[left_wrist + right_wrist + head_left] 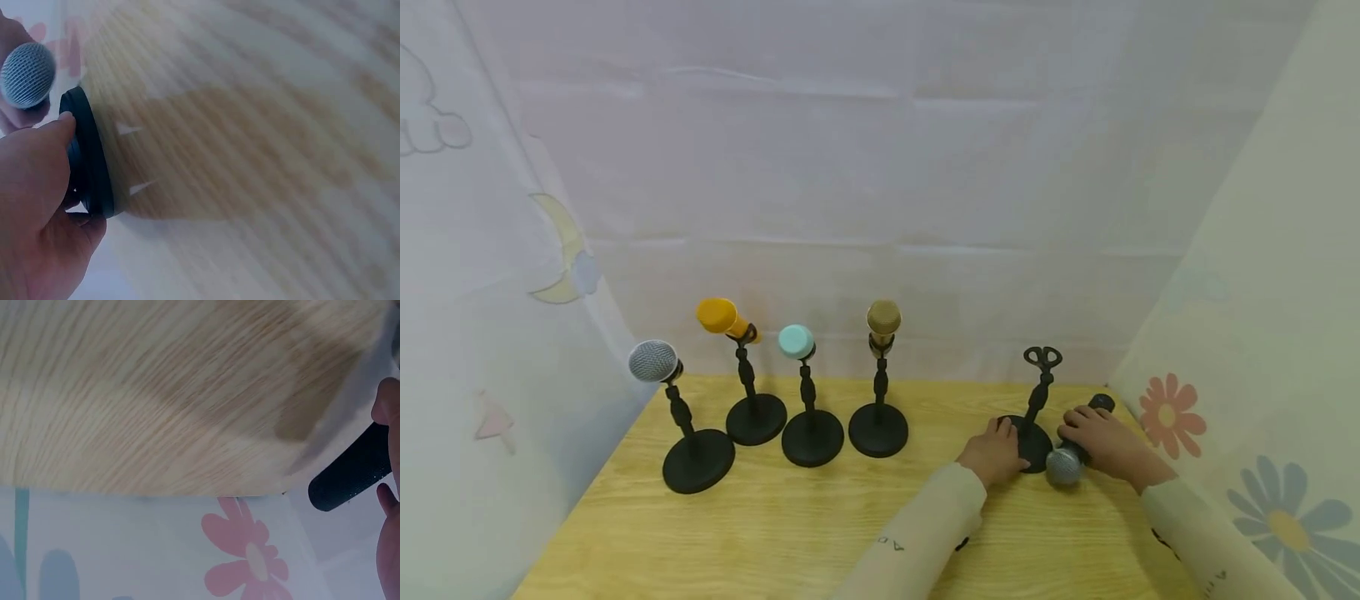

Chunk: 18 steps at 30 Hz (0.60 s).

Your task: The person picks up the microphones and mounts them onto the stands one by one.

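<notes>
My left hand [992, 454] grips the round black base of a microphone stand [1038, 400], whose forked clip at the top holds nothing. In the left wrist view, fingers and thumb span the rim of that base [94, 156]. Just to the right, my right hand [1105, 443] holds a black microphone [1064, 467] with a silver mesh head, lying low over the table with its head toward me. The right wrist view catches only its black handle end [350, 472] and part of the fingers. Whether the microphone touches the table cannot be told.
Left of my hands stand several black stands carrying microphones: a silver one [653, 362], an orange one [718, 316], a light-blue one [796, 342] and a gold one [883, 317]. The wooden table [760, 533] meets a pale cloth backdrop [850, 167] behind and at both sides.
</notes>
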Each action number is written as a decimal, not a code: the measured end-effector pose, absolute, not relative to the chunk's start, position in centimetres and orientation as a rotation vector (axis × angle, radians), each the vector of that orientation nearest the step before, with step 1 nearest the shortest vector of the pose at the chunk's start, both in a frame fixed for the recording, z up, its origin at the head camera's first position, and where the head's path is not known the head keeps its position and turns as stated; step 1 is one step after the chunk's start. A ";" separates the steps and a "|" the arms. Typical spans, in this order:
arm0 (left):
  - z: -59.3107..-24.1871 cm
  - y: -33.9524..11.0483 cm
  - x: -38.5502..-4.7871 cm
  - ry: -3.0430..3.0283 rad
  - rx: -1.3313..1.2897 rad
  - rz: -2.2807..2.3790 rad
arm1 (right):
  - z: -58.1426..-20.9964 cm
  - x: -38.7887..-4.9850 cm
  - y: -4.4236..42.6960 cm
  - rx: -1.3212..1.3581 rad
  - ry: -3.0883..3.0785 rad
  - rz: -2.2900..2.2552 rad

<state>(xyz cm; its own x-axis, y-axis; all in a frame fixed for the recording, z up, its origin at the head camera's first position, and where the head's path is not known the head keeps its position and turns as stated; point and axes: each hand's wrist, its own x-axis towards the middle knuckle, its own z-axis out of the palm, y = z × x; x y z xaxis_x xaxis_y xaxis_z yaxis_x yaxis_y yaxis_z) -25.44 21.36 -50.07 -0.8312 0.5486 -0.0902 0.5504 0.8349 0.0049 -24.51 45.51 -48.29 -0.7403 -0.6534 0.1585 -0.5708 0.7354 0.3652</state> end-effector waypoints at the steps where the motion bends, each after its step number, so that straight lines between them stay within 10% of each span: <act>1: -50.1 21.2 -25.4 2.923 0.883 -0.024 | -48.3 -24.4 45.6 0.933 -2.664 -0.392; 18: -49.9 19.2 -24.1 3.060 0.803 0.002 | -46.7 -25.6 44.7 0.709 -2.518 0.325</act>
<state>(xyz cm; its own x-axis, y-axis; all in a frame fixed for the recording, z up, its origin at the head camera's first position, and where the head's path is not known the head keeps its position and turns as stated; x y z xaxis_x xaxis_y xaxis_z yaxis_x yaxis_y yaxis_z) -24.09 19.24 -49.86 -0.8710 0.4908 0.0218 0.4908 0.8713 -0.0044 -25.62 44.74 -46.73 -0.7393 -0.4218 0.5249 -0.5411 0.8361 -0.0903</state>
